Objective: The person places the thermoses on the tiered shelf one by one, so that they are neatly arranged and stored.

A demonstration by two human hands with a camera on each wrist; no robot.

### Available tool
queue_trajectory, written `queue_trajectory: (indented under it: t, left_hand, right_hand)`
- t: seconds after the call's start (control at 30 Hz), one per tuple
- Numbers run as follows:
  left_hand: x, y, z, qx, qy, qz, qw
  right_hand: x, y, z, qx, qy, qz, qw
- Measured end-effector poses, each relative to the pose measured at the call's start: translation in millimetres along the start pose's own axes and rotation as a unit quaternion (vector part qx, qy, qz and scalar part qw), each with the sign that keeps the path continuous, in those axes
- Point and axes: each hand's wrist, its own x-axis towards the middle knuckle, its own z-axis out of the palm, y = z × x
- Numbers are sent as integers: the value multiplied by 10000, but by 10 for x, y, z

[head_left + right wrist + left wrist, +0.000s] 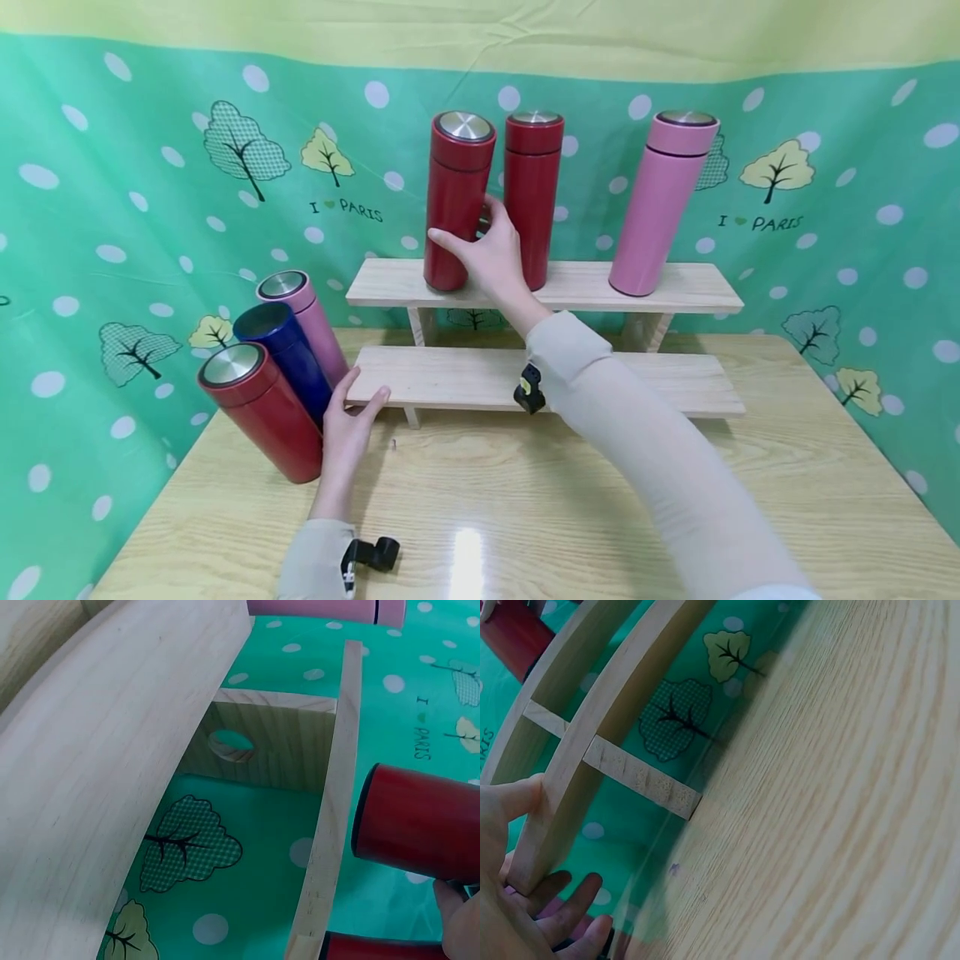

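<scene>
My right hand [491, 250] grips a red thermos flask [459, 200] near the left of the upper wooden shelf, thumb in front and fingers on its right side. The flask tilts slightly, its base close at the board. In the right wrist view, part of this hand [461, 922] shows at the lower right edge. A second red flask [534, 200] stands just right of it. My left hand [348, 433] holds the left end of the lower shelf [450, 375]; in the left wrist view its thumb rests against the board [577, 750], other fingers around the end.
A pink flask [663, 204] stands on the right of the upper shelf [585, 287]. Left of the shelves, a red flask [266, 412], a blue flask [288, 350] and another pink flask [318, 321] stand on the wooden table [600, 517]. A green patterned cloth [225, 208] hangs behind.
</scene>
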Motion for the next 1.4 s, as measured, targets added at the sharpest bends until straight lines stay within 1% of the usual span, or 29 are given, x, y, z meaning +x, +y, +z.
queue_trajectory:
  t: [0.17,0.43,0.63,0.8,0.93,1.2,1.3,1.4]
  left_hand:
    - [-6,-3,-1,6,-7,-4,10000]
    - [9,7,-15,-88,0,27,10000]
    - [12,-4,-25,-10,13,7,10000]
    - [4,-5,-23,-41,6,25,10000]
    - [-1,3,-13,-97,0,16,10000]
    - [9,9,2,-83,-18,33,10000]
    - [14,8,6,-94,-42,27,9999]
    - [18,6,2,-97,-76,49,9999]
  right_hand:
    - [97,46,33,-236,27,64,9997]
    - [185,62,84,-462,-165,166,9987]
    - [250,62,144,-805,-382,276,9956]
    - [279,48,191,-986,-457,348,9935]
    - [279,41,206,-969,-495,382,9933]
    - [242,56,180,-961,-595,310,9931]
    - [194,65,146,-853,-688,314,9935]
    - [104,70,97,-607,-736,303,9950]
